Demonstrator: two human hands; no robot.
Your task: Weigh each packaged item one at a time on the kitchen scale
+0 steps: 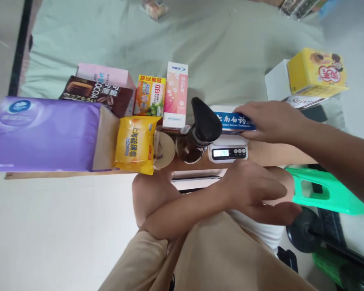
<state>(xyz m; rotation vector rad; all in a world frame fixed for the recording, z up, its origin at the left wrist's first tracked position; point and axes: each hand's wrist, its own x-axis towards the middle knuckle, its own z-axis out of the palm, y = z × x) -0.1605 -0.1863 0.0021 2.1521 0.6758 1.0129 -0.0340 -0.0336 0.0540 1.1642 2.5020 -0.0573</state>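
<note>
My right hand [265,120] grips the right end of a blue and white toothpaste box [235,120]. That box lies across a small white digital scale [228,154], its display lit. Near the scale's front, my left hand [257,190] rests over my knee, fingers loosely apart, holding nothing. Left of the scale stands a dark bottle with a black pump top [204,125]. Beside the bottle are a round beige item [164,150], a yellow soap packet [136,143] and an upright pink and white box [176,93].
A purple tissue pack [45,133], a brown cocoa packet [100,92], a pink box [104,72] and an orange-yellow box [150,95] crowd the left. A yellow box [317,72] sits on white boxes at right. A green stool [330,194] stands lower right.
</note>
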